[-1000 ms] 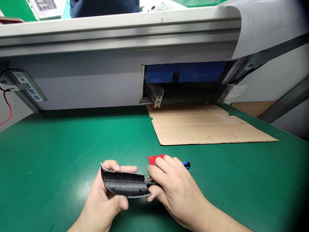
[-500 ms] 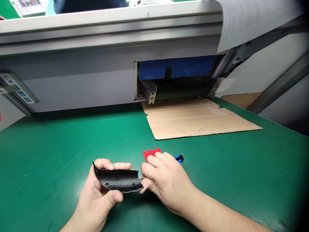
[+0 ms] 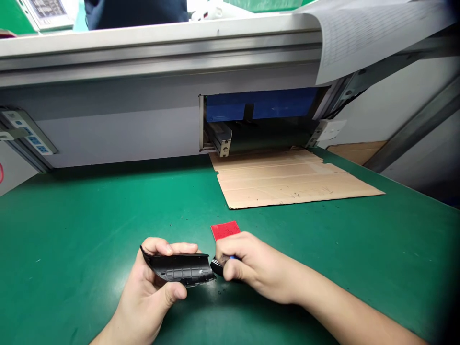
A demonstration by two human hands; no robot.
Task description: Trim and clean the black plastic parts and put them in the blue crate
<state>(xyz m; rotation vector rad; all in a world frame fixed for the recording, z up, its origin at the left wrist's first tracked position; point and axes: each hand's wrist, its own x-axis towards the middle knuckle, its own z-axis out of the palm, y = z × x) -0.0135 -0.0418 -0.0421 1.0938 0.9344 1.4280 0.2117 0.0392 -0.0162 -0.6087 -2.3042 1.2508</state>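
Observation:
My left hand (image 3: 147,287) grips a curved black plastic shell (image 3: 183,268) between the thumb below and the fingers above. The shell's ribbed hollow side faces me, and its pointed end lies toward the palm. In my right hand (image 3: 255,266), closed in a fist, is a blue-and-black utility knife (image 3: 216,266), mostly covered by the fingers. Its black end pokes out on the left, close to the shell's right end; whether they touch, I cannot tell. No blade is visible. Small dark crumbs lie on the green table below.
Just behind my right hand lies a red square pad (image 3: 225,230). A flat cardboard sheet (image 3: 280,184) rests on the green table (image 3: 89,206), before an opening with a dark conveyor belt (image 3: 269,136). Printed paper (image 3: 362,40) hangs at upper right. A socket strip (image 3: 30,132) is at left.
My right hand has turned and drawn slightly right of the shell; the knife's black end now points left, where its blue-and-black end stuck out behind the hand before. The left hand barely moved.

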